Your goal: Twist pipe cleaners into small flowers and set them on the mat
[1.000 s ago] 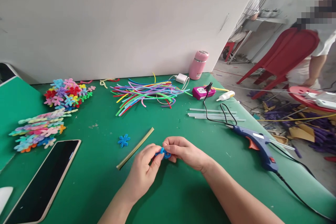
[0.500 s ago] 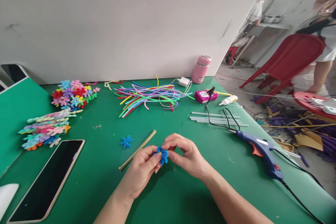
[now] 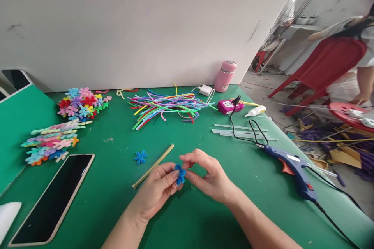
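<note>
A small blue pipe-cleaner flower [image 3: 180,175] with looped petals is pinched between the thumb and fingers of my left hand [image 3: 157,188]. My right hand [image 3: 209,177] closes on the flower's right side, thumb tip at a petal and index finger bent over the top. Part of the flower is hidden behind my left fingers. Left of my hands, a second blue pipe-cleaner flower [image 3: 141,157] lies flat on the green table [image 3: 117,186]. A thin tan stick [image 3: 154,165] lies slanted beside it, its lower part close to my left hand.
Colourful pipe cleaners [image 3: 169,107] lie at the back. Finished flowers [image 3: 80,103] are heaped at left, above a phone [image 3: 52,198]. At right are a glue gun [image 3: 292,169], glue sticks [image 3: 241,131], a purple socket block [image 3: 229,107] and a pink flask [image 3: 225,76]. A person sits beyond.
The blue flower has turned a little in my left hand, showing more of its petals. My right fingers have shifted slightly at its edge. The seated person's arm has moved.
</note>
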The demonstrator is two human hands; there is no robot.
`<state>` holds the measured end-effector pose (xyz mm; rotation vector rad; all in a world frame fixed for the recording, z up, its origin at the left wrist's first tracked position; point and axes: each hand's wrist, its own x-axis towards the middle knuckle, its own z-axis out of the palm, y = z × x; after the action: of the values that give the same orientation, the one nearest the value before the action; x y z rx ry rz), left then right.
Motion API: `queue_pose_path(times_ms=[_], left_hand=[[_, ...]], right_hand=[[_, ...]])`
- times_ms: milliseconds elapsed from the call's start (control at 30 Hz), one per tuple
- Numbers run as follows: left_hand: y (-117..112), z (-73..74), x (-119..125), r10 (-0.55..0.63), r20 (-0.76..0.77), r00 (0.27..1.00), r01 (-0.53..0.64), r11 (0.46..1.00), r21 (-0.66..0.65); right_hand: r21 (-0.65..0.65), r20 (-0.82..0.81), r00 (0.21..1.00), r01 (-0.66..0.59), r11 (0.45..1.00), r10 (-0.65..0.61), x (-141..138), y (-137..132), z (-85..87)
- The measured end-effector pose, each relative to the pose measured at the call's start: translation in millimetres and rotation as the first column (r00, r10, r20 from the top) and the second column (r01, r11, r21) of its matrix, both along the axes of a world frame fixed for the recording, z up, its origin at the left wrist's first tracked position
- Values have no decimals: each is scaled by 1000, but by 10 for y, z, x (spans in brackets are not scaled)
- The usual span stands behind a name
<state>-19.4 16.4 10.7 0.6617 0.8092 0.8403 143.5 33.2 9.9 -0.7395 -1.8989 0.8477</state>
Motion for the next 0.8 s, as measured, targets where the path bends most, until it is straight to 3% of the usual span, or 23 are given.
queue_pose_path(times_ms=[233,467,633,800], left_hand=[[-17,-65,17,-15,142,990,21,999,-40],[-16,-78,68,108,63,992,-107,994,-22],[-33,-79,81,185,-121,975,-165,974,154],[-57,-66,61,254,-385,887,-80,907,413]], right_hand=[[-25,63,998,-24,999,26,10,-21,43],[-8,61,993,105,994,-104,-66,-43,-12],[-109,-21,979,197,974,-201,-151,-80,-48],[-281,-140,961,194,940,-240,-202,-106,-77]])
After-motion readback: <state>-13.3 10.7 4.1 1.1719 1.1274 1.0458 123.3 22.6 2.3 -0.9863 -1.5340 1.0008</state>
